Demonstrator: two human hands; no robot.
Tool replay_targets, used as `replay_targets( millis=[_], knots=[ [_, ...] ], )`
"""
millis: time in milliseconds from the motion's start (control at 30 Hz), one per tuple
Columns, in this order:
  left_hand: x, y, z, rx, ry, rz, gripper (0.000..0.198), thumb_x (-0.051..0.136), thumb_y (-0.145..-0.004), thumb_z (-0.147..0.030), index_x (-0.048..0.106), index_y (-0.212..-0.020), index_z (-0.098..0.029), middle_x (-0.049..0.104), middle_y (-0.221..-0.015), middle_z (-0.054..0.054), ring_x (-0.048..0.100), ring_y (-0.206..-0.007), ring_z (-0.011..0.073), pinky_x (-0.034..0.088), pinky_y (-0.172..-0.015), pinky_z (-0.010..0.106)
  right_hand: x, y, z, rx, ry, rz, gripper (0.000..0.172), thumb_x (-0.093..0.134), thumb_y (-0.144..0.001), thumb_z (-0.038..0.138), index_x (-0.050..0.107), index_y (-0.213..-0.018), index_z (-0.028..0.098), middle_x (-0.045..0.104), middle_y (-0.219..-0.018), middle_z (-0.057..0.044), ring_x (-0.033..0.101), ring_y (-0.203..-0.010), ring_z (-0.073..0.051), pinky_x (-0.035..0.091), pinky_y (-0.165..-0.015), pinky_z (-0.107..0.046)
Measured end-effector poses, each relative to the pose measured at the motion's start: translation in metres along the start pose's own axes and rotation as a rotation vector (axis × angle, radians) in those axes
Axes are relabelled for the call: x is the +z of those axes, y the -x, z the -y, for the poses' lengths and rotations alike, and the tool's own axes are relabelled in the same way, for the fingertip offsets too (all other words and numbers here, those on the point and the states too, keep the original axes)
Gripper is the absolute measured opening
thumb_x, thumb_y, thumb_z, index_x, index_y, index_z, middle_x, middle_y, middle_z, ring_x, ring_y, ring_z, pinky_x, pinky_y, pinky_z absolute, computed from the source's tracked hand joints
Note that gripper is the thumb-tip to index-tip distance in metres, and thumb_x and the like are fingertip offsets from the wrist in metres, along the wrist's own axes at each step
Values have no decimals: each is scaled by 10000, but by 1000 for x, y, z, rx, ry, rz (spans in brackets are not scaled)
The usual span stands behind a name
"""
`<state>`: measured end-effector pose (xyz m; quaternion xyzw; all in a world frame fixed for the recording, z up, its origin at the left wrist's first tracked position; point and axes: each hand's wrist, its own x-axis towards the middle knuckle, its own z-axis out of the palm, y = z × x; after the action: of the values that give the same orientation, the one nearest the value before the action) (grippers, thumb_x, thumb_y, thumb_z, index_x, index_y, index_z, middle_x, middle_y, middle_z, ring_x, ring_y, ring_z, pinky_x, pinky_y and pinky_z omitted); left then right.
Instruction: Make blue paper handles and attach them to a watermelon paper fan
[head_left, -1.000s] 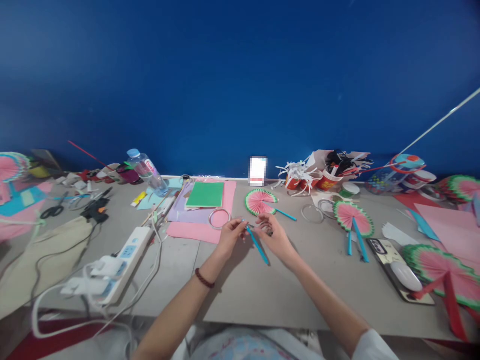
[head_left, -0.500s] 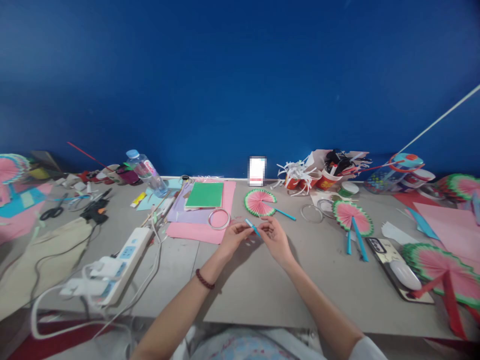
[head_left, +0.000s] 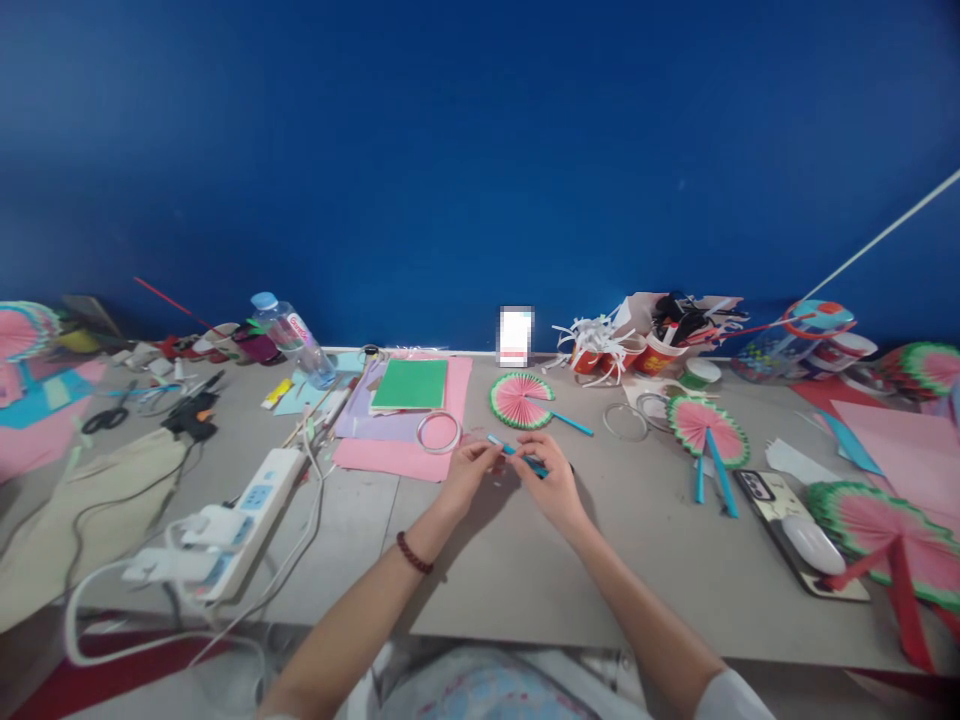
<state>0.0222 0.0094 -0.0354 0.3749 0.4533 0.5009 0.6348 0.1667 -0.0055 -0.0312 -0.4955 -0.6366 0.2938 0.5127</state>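
Observation:
Both of my hands meet above the middle of the table, pinching a thin blue paper strip [head_left: 535, 466] with a pale end. My left hand [head_left: 471, 474] grips it near that pale end between thumb and fingertips. Close beside it, my right hand [head_left: 549, 482] has its fingers closed on the strip, which runs under them. Just beyond my hands lies a round pleated fan [head_left: 519, 401], pink with a green edge, with a blue stick [head_left: 571, 423] pointing right. A roll of tape or ring [head_left: 439, 433] rests on pink paper [head_left: 397, 459] to the left.
On the left are a power strip [head_left: 259, 515] with cables, a glue gun [head_left: 193, 415], scissors [head_left: 109, 420] and a bottle [head_left: 296, 340]. To the right are a second fan [head_left: 701, 420], a phone [head_left: 780, 540] and a red-ribboned fan [head_left: 862, 525]. Cups [head_left: 660, 355] stand by the wall.
The blue strip has turned closer to level, and more of it shows under my right hand. My fingers have shifted along it slightly. The view has tilted a little.

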Motion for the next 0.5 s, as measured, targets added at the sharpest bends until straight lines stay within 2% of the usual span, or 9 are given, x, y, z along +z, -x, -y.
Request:
replay_targets(
  millis=[267,500],
  knots=[
    [1,4,-2,-4,-12,31,339,726,-650,-489,711,-701,-154,707,-707,84,643,-634,176,497,-564,266,1,-1,-7,50,-34,-4,182,557,-808,344,594,-695,206,632,-826,-54,600,-831,-194,457,-796,-328],
    [1,4,-2,18,-48,18,355,720,-654,-503,714,-699,-152,710,-718,98,656,-675,196,506,-596,284,-1,-1,-12,139,-34,33,220,560,-795,380,596,-676,199,624,-748,-42,575,-738,-185,457,-711,-318]
  ],
)
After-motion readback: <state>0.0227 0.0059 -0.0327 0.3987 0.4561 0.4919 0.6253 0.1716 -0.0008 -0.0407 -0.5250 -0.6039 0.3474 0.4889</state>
